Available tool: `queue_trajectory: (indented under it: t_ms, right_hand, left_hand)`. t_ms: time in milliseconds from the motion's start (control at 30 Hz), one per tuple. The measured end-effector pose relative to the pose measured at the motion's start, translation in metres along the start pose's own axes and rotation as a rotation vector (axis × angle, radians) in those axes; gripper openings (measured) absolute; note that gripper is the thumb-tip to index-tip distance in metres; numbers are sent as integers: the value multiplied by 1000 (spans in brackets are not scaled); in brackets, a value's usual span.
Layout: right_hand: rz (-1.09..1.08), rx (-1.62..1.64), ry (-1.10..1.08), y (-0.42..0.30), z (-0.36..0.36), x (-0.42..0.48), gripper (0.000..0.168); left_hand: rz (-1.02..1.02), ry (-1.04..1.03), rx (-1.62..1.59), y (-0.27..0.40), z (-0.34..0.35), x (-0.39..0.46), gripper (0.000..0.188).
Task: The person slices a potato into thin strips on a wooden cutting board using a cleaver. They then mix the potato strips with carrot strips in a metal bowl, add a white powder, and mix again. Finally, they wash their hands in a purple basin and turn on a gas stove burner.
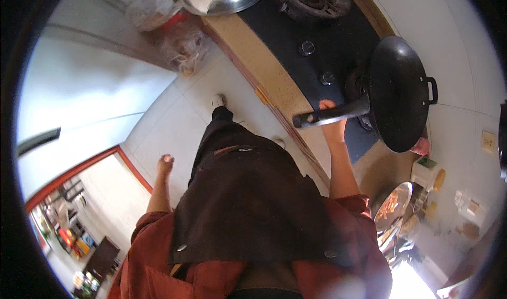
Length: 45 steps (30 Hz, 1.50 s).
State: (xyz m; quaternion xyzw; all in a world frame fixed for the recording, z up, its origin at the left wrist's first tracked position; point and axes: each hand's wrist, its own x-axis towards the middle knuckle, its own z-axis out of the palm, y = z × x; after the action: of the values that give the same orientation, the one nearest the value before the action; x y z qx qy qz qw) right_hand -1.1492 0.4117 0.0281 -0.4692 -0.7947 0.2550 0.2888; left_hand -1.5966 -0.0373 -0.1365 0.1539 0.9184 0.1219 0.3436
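My right hand (333, 130) is at the stove's front edge, passing beneath the long handle (336, 116) of a black wok (400, 97). Its curled fingers show just beyond the handle, below a control knob (327, 78). The handle covers the middle of the hand, so I cannot tell whether it grips anything. The wok sits tilted over the right side of the dark stove top (273, 33), with a small loop handle on its far rim. Down by my side hangs my left hand (165, 164), fingers curled in and nothing visible in it.
A gas burner (313, 0) and a large metal pan (229, 0) occupy the top. Plastic bags (184, 49) lie against the counter's left end. On the right stands a metal dish of sliced food (392, 208). A red-framed doorway (134, 170) opens at left.
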Motion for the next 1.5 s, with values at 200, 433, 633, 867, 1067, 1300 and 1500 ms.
queue_trajectory:
  t_ms: [200, 433, 633, 867, 1067, 1300, 1500]
  right_hand:
    - [399, -273, -82, -75, -21, -32, 41]
    - [653, -161, 693, -105, -123, -59, 10]
    - [351, -296, 332, -193, -109, 99, 10]
    - [212, -673, -351, -177, -87, 205, 16]
    - [545, -926, -560, -83, -54, 255, 20]
    - [950, -871, -616, -66, -3, 210, 31]
    - [1354, -443, -326, -4, 14, 134, 42]
  left_hand:
    - [354, 13, -5, 135, -96, 144, 27]
    - [457, -1, 45, 247, -106, 209, 25]
    - [645, 62, -285, 368, -100, 183, 31]
    - [925, 310, -238, 495, -155, 148, 39]
    - [1483, 472, -37, 592, -179, 140, 36]
    - [1729, 520, 211, 679, -170, 172, 27]
    - [1764, 410, 53, 684, -158, 188, 14]
